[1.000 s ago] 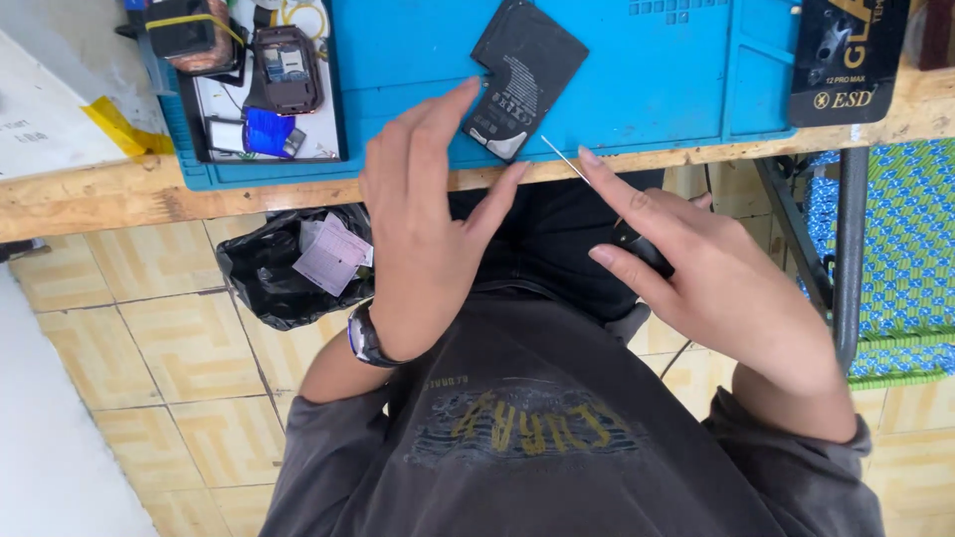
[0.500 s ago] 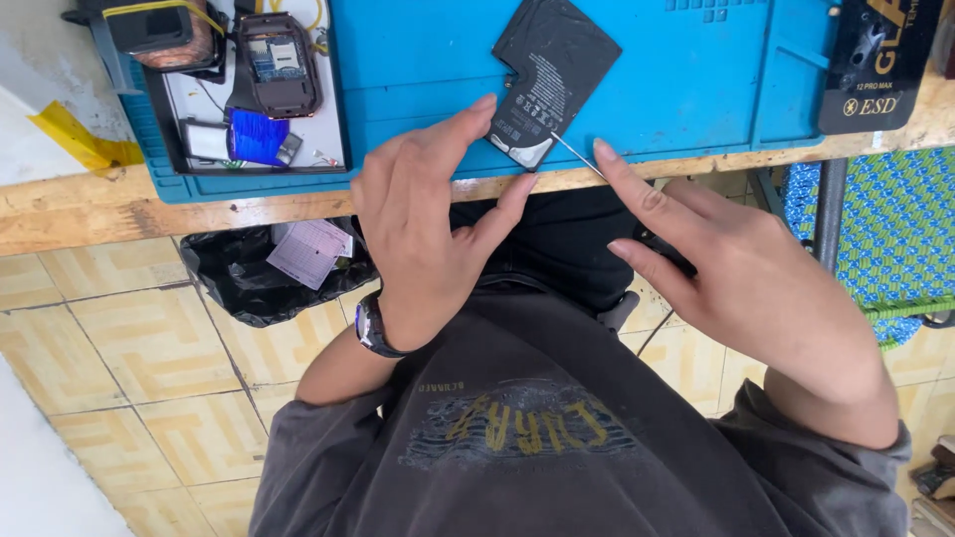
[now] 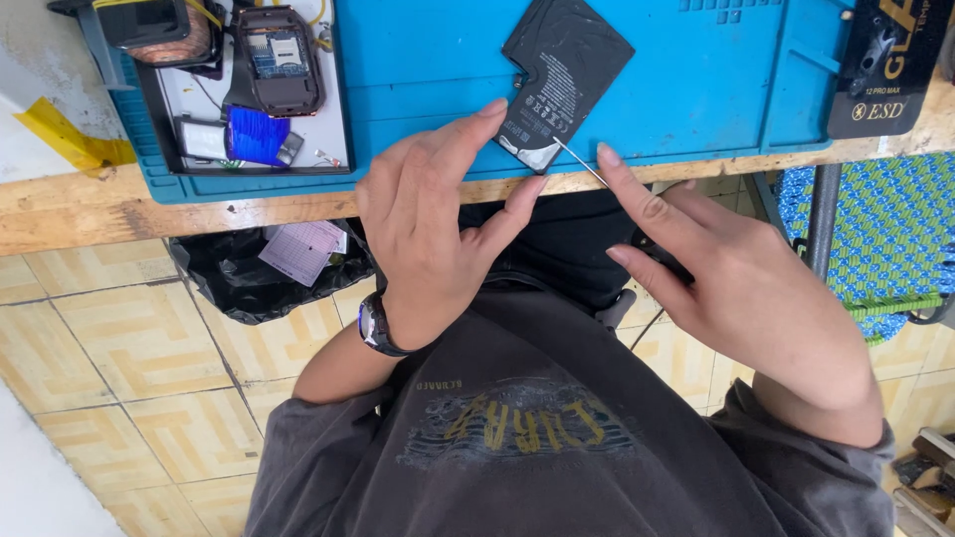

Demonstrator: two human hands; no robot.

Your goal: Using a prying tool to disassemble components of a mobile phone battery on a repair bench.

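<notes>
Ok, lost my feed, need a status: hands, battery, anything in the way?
Left hand fingertips on black battery. Right hand holds thin metal tool at its lower corner. Battery flat on blue mat, nothing blocking.

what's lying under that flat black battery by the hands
The black battery lies on a blue work mat spread over a wooden bench. Whatever is directly beneath it is covered.

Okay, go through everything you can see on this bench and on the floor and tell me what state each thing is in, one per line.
Flat black battery: lying tilted on the blue mat, near its front edge.
Left hand: fingertips on the battery's lower edge.
Right hand: forefinger along a thin metal tool that touches the battery's corner.
Opened device: insides exposed.
Black bag: open on the floor, paper inside.
</notes>
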